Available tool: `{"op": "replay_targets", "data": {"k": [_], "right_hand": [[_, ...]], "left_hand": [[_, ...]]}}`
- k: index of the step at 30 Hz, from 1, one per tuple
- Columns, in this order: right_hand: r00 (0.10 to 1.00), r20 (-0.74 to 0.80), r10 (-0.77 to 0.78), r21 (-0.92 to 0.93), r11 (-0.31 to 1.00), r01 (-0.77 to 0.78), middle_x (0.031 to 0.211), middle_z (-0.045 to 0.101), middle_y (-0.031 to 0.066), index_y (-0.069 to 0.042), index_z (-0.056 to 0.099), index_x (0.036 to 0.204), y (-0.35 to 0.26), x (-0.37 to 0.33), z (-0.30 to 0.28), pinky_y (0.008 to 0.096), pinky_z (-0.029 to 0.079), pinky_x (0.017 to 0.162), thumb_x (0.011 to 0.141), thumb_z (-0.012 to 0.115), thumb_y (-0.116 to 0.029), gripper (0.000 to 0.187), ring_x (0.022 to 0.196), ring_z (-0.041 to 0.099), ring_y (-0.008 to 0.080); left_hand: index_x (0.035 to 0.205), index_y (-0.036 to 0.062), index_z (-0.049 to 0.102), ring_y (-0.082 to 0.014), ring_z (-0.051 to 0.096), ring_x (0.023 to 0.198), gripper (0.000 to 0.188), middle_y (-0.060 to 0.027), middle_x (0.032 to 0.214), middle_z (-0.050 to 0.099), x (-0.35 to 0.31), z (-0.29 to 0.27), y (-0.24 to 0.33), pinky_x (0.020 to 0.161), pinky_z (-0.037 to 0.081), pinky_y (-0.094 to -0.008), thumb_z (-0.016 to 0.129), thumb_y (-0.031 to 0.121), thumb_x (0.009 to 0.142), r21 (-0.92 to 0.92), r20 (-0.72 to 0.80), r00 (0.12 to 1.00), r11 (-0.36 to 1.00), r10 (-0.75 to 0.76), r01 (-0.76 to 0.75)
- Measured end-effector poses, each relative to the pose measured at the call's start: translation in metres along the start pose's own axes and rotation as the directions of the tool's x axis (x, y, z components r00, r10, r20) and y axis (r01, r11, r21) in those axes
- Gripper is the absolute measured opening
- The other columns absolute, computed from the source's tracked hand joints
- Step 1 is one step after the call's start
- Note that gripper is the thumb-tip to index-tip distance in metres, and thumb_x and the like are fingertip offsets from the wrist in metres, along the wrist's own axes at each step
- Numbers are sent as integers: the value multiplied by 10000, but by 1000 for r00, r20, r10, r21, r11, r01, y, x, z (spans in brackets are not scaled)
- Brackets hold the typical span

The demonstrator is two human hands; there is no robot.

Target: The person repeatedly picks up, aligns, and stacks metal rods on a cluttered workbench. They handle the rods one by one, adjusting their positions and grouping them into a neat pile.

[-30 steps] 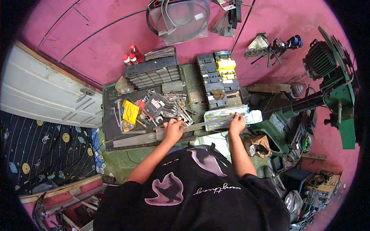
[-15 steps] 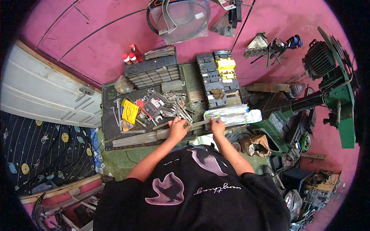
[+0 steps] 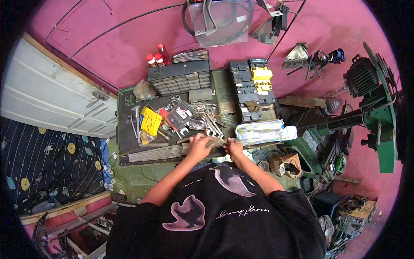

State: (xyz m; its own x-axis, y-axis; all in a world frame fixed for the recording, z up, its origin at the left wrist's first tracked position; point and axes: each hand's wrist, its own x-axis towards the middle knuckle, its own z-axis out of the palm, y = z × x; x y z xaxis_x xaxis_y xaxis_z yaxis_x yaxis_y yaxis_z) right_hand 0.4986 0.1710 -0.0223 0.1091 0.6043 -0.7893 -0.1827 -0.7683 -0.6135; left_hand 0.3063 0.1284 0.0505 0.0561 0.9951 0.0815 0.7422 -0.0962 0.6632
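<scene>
A bundle of thin grey welding rods point(image 3: 156, 153) lies along the near edge of the workbench, its left part fanned out. A brownish wrapper point(image 3: 216, 142) surrounds the bundle near its right end. My left hand point(image 3: 200, 147) is closed around the wrapped part from above. Just right of it, my right hand point(image 3: 233, 148) pinches at the right end of the bundle, fingers together; the exact tips it grips are too small to make out. Behind my left hand lie wrenches point(image 3: 208, 122) and a yellow packet point(image 3: 151, 121).
A grey drawer cabinet point(image 3: 181, 80) stands at the back, red-capped bottles point(image 3: 158, 59) on top. Black and yellow cases point(image 3: 252, 90) line the right side. A white-and-yellow plastic package point(image 3: 260, 132) lies right of my hands. A green machine point(image 3: 383, 129) stands at far right.
My right hand has moved left, close to my left hand, and the rods that stretched between them barely show now. The view has shifted slightly.
</scene>
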Motion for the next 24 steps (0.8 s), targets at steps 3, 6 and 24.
{"op": "replay_targets", "data": {"k": [3, 6, 24], "right_hand": [[998, -12, -69, -85, 994, 67, 738, 631, 49, -53, 602, 898, -1, 2, 0, 281, 451, 431, 956, 657, -251, 214, 557, 591, 148], [992, -22, -123, -116, 986, 119, 720, 611, 38, -61, 612, 874, -7, -5, 3, 275, 450, 441, 956, 656, -228, 192, 545, 560, 148], [757, -199, -622, -891, 437, 126, 782, 697, 245, 50, 710, 792, 8, 5, 3, 457, 543, 628, 854, 692, -487, 541, 667, 685, 394]], "left_hand": [[1012, 204, 721, -235, 589, 1011, 221, -25, 950, 700, -11, -27, -26, 828, 380, -415, 746, 280, 807, -8, -72, 992, 994, -105, 105], [977, 196, 717, -262, 601, 996, 173, -36, 962, 709, -29, -51, -66, 826, 406, -435, 743, 245, 812, -49, -184, 961, 978, -207, 201], [1145, 187, 690, -265, 534, 1120, 387, -21, 1108, 674, -156, -159, -199, 925, 353, -489, 758, 197, 765, 356, -164, 913, 841, -373, 407]]}}
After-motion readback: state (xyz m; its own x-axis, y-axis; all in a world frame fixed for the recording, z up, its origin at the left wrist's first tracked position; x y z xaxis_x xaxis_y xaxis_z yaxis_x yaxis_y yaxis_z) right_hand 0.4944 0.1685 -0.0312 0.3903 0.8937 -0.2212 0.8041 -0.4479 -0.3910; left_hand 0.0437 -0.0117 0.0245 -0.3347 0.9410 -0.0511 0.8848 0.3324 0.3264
